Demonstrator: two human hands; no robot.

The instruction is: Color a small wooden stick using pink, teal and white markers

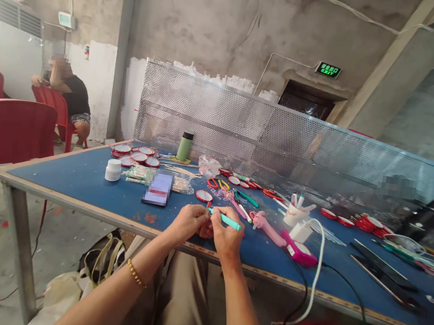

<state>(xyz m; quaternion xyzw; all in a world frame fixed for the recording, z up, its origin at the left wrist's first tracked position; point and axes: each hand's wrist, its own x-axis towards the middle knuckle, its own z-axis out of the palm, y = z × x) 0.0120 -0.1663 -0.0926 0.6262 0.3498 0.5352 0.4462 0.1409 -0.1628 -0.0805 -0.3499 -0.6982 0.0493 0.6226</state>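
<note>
My right hand (227, 238) is closed around a turquoise marker pen (229, 221), its tip end pointing left toward my other hand. My left hand (188, 221) is closed just beside it, over the table's front edge. A small bit of red shows at its fingertips, but what it holds is mostly hidden. Just beyond the hands lies a small round, red-rimmed disc (204, 196) with a pale face. Left of that, a phone (158, 188) with a lit screen rests on bundles of pale sticks in clear plastic (183, 183).
The blue table (72, 174) also bears a white jar (113, 170), a green bottle (185, 147), piled red-rimmed discs (139, 157), pliers (246, 198), a cup of pens (294, 213) and a magenta box (299, 250) with cables. A perforated metal screen (224, 119) stands behind. Another person sits far left.
</note>
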